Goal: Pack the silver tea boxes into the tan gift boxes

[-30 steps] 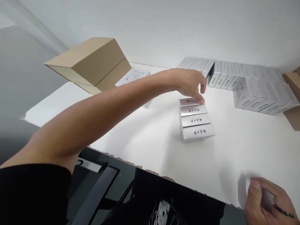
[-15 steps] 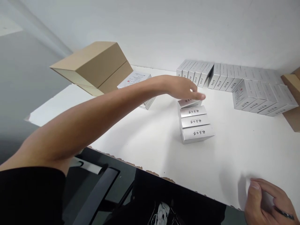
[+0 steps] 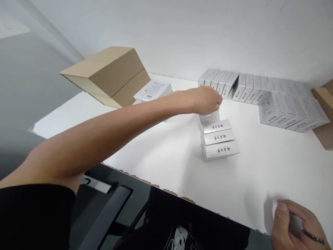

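My left hand (image 3: 205,100) reaches far across the white table (image 3: 260,180). Its fingers are curled over the farthest small silver box (image 3: 210,117) of a short row, and that box is tipped up on end beneath the hand. Three more silver boxes (image 3: 220,138) with black lettering lie flat just in front of it, side by side. My right hand (image 3: 292,225) rests at the table's near right edge with its fingers curled. A thin dark pen (image 3: 314,237) pokes out of it. Something white may lie under that hand, but I cannot make it out.
A large brown cardboard box (image 3: 111,74) stands tilted at the back left, with a white labelled box (image 3: 153,91) beside it. Several silver boxes (image 3: 260,85) line the back wall, with more in a group (image 3: 288,109) at right. Another brown carton (image 3: 324,95) sits far right. The near table edge (image 3: 156,184) is ragged.
My left hand has closed round the farthest silver box and tipped it up from flat. The view shifted slightly down. My right hand stays put.
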Demonstrator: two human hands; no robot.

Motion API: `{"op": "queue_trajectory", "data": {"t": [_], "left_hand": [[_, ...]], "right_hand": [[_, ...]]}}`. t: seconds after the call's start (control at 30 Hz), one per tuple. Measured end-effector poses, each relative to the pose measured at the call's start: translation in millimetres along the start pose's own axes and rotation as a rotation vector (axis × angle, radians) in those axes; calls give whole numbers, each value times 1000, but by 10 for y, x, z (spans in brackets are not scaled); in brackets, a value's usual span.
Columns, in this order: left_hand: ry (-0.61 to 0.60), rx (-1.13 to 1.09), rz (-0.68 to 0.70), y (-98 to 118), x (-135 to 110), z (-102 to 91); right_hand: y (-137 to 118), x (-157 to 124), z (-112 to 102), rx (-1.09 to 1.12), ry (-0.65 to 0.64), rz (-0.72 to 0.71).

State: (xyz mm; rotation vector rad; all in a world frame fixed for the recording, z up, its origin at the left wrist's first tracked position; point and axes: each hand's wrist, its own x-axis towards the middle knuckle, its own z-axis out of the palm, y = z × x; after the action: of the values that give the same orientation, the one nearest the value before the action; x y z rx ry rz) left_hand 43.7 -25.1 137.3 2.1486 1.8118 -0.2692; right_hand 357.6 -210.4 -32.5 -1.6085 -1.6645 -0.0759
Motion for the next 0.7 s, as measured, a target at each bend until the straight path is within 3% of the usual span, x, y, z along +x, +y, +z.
{"op": "queue_trajectory", "data": {"t": [0.2, 0.47, 0.6, 0.7], "left_hand": [[6, 55, 3, -37, 27, -5], [99, 20, -286, 32, -9, -23], [97, 67, -314, 35, 29, -56], [95, 74, -290, -91, -28, -113]], "right_hand": [[-16, 20, -14, -31, -2, -14], [-53, -4, 22, 27, 75, -59], [-69, 14, 59, 16, 135, -58], [-105, 42, 76, -5, 167, -56]]}}
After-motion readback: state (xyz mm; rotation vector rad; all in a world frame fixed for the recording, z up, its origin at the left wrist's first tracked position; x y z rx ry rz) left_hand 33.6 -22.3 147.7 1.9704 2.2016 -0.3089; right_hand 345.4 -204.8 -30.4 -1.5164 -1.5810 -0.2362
